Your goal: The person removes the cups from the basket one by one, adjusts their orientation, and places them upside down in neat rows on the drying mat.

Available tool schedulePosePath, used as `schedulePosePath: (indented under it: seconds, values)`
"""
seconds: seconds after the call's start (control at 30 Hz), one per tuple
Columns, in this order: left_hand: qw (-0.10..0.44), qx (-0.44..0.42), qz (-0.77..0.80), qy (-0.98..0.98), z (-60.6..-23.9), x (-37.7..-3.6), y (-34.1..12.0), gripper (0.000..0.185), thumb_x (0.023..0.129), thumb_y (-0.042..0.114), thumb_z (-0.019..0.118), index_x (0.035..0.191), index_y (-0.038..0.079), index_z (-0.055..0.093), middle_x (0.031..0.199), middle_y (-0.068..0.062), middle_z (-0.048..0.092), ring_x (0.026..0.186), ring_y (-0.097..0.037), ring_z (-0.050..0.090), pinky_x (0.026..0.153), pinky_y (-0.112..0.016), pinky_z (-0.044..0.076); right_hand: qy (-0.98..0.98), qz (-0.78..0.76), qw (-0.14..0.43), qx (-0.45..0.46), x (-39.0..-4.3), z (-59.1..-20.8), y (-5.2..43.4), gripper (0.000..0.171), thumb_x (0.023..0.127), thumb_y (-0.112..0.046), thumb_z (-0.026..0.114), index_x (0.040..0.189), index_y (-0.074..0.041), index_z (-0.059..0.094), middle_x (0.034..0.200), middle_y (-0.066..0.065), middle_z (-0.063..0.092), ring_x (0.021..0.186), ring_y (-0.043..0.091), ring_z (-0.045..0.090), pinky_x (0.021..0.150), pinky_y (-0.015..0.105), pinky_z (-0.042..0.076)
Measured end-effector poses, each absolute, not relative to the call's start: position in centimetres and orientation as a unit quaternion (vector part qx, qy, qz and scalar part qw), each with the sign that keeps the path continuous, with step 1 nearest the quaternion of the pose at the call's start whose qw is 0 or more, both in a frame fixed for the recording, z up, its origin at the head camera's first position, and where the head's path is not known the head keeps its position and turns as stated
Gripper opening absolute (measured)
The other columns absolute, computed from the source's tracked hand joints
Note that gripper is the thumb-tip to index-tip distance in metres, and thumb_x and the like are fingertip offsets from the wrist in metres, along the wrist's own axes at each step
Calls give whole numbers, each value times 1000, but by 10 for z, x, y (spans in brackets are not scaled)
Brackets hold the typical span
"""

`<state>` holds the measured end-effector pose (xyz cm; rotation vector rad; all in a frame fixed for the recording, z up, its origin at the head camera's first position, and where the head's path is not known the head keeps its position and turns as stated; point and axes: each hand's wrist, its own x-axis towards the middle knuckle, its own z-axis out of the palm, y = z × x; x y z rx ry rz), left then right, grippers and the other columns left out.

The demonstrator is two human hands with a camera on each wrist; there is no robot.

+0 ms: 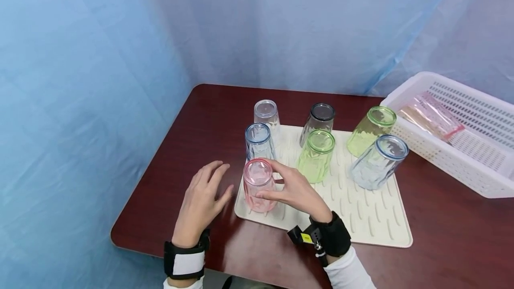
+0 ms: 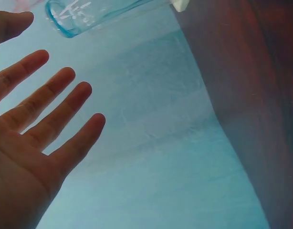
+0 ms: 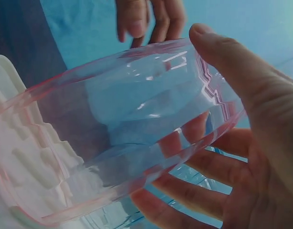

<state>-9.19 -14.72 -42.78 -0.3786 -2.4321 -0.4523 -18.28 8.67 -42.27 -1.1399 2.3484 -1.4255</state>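
Two hands work at the near-left corner of the drying mat [image 1: 361, 217] on the desk [image 1: 192, 115]. Leftmost, the left hand [image 1: 202, 202] hovers with fingers spread and straight, holding nothing, just beside the pink glass [image 1: 259, 185]. That glass stands upside down on the mat's front-left corner, directly in front of a blue glass [image 1: 259, 142]. The right hand [image 1: 295, 191] wraps it from the right, thumb on the near side and fingers curled round the far side. Farther right sits a white basket [image 1: 462, 164].

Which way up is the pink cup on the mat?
Upside down: the pink cup stands mouth-down on the mat, base up, right hand holding it.
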Motion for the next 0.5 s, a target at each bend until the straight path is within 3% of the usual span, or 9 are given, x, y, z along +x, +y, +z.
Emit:
schedulePosePath:
  seconds: [0.33, 0.5]
  values:
    - [342, -197, -152, -906, -391, -90, -130, 52, 74, 7, 80, 122, 1, 59, 119, -19, 56, 106, -34, 56, 93, -48, 46, 775, -518, 75, -354, -172, -423, 107, 66, 79, -25, 81, 136, -7, 53, 132, 9, 56, 119, 25, 54, 92, 37, 49]
    - [351, -231, -158, -893, -365, -88, -114, 49, 76, 5, 78, 121, 1, 60, 121, -18, 57, 112, -33, 54, 98, -45, 43, 772, -539, 42, -333, -163, -415, 132, 60, 79, -20, 81, 132, -6, 56, 130, 11, 58, 121, 24, 53, 95, 34, 47]
